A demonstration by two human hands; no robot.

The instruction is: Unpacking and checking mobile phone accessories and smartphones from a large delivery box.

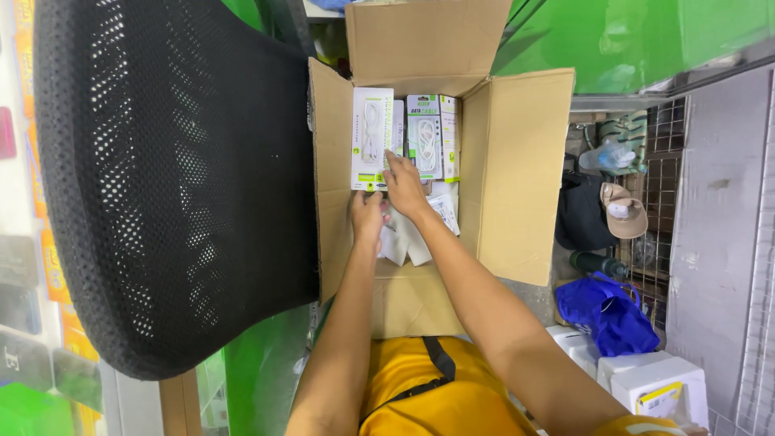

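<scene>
An open cardboard box stands in front of me with its flaps spread. Inside stand several white retail packs of cables with green trim. My left hand grips the bottom edge of the leftmost cable pack. My right hand lies beside it, fingers pressed on that pack's lower right corner, next to a second cable pack. More white packs lie loose lower in the box, partly hidden by my forearms.
A black mesh chair back fills the left side, tight against the box. To the right are a blue bag, a tan cap, a dark bottle and white boxes. A wire grid panel stands behind them.
</scene>
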